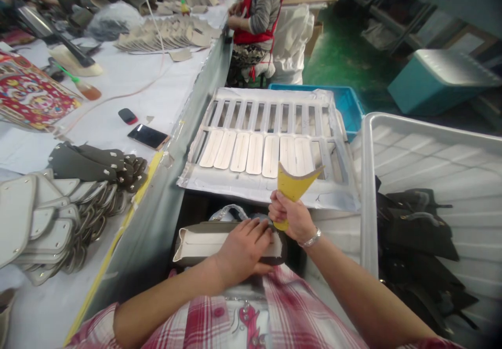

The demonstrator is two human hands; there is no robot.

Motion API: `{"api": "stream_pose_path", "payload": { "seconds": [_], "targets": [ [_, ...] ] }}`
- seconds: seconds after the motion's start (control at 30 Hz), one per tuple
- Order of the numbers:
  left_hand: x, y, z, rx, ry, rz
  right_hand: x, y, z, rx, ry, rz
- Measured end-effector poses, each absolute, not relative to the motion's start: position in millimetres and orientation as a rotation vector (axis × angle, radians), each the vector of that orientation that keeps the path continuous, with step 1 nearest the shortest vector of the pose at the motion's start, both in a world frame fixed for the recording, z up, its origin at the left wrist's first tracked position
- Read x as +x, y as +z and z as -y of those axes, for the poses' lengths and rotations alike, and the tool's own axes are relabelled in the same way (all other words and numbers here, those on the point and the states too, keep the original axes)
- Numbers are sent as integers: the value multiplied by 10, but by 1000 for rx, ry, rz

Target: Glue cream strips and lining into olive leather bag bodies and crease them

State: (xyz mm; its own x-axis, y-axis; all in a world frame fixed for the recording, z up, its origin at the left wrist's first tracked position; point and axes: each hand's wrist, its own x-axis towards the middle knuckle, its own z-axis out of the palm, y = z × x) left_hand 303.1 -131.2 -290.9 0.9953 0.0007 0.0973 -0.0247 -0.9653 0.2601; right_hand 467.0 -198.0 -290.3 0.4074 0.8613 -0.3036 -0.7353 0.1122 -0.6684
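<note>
Dark cream-panelled bag (199, 244), left hand (248, 244) spread atop | right hand (291, 214) grasping yellow flared card (295, 185) | apparently pending: pale oblong strips (255, 153), 12 o'clock

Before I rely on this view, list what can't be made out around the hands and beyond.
All in the head view:
- Right part of the white panel: under the left hand.
- Part of the yellow piece: behind the right hand's fingers.
- Other person's head: cut off by the top edge.
- Fine details of the dark pieces: blurred.
</note>
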Motion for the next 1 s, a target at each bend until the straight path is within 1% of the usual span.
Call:
{"api": "stream_pose_path", "payload": {
  "seconds": [0.17,0.3,0.4,0.53,0.63,0.7,0.8,0.9,1.0],
  "targets": [
    [3068,-2849,1275,2830,98,-1,4674,-2923,1939,-887,1315,204],
    [3086,-2865,1273,2806,76,-12,4653,-2936,1950,-955,1297,284],
    [3091,-2909,1278,2801,82,-3,4584,-2930,2010,-1098,1157,411],
    [3125,-2932,1249,2795,89,33,4449,-2898,2076,-1405,852,609],
    [3134,-2909,1239,2795,90,40,4366,-2870,2062,-1549,765,799],
    [3109,-2883,1256,2818,86,30,4341,-2848,2038,-1514,787,744],
    [3048,-2838,1297,2888,44,24,4328,-2794,2040,-1272,809,371],
    [3007,-2792,1327,2945,-9,24,4280,-2741,2127,-1067,707,148],
    [3001,-2764,1343,2971,-48,19,4208,-2737,2237,-1040,587,65]
  ]
}}
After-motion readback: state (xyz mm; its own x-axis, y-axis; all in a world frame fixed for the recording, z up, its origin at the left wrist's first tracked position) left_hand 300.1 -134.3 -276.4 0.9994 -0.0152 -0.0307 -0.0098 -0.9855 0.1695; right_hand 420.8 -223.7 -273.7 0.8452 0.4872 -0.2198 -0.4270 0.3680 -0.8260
